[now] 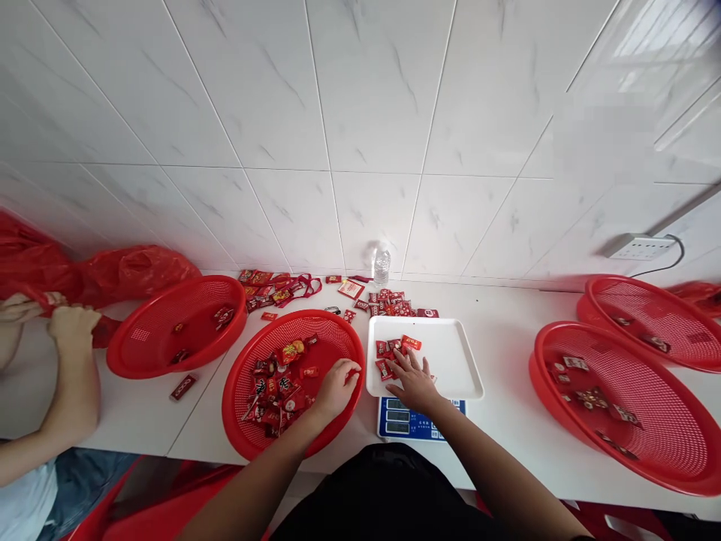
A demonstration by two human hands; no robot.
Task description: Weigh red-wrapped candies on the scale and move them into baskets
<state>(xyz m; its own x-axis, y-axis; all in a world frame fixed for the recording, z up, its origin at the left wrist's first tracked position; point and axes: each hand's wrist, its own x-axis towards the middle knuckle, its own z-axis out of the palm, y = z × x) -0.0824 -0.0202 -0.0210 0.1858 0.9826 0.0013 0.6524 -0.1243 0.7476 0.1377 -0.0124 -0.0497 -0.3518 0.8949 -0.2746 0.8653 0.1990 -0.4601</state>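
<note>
My left hand is over the right side of a red basket that holds many red-wrapped sweets. Its fingers are curled together, and what they hold, if anything, is too small to name. My right hand lies with fingers spread on the white tray of a blue-fronted scale. Its fingertips touch several red packets at the tray's left side. An orange-red packet lies just beyond the fingers.
Loose sweets and a clear bottle stand along the wall. Another red basket is at left, beside a co-worker's hands at a red bag. Two baskets overlap at right.
</note>
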